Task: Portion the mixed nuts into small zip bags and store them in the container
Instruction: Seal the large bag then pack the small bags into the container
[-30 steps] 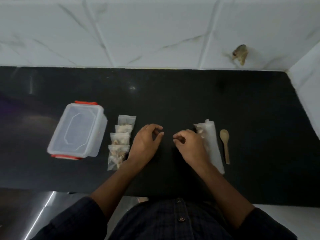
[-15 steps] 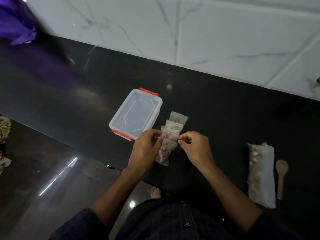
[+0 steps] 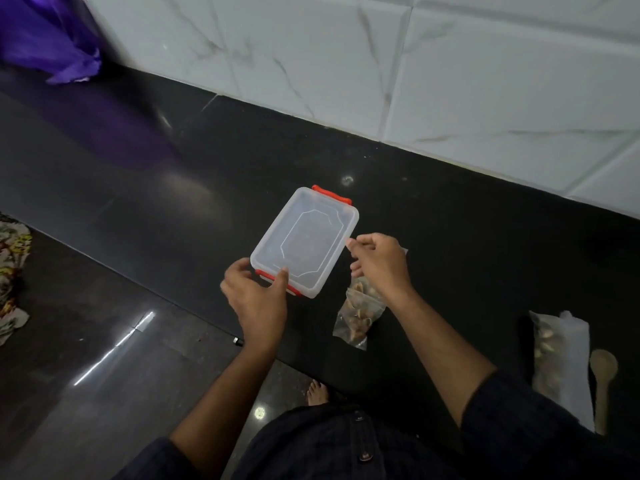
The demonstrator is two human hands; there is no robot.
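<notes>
Both hands at the lidded container, black tabletop (image 3: 145, 188).

Left hand (image 3: 254, 299) curls its grip on the near red clasp of the clear container (image 3: 304, 242); right hand (image 3: 379, 263) pinches its right edge. Half a second ago both hovered over the filled zip bags (image 3: 358, 311), now partly under the right wrist. Far right: nut bag (image 3: 557, 362), wooden spoon (image 3: 603, 379).
</notes>
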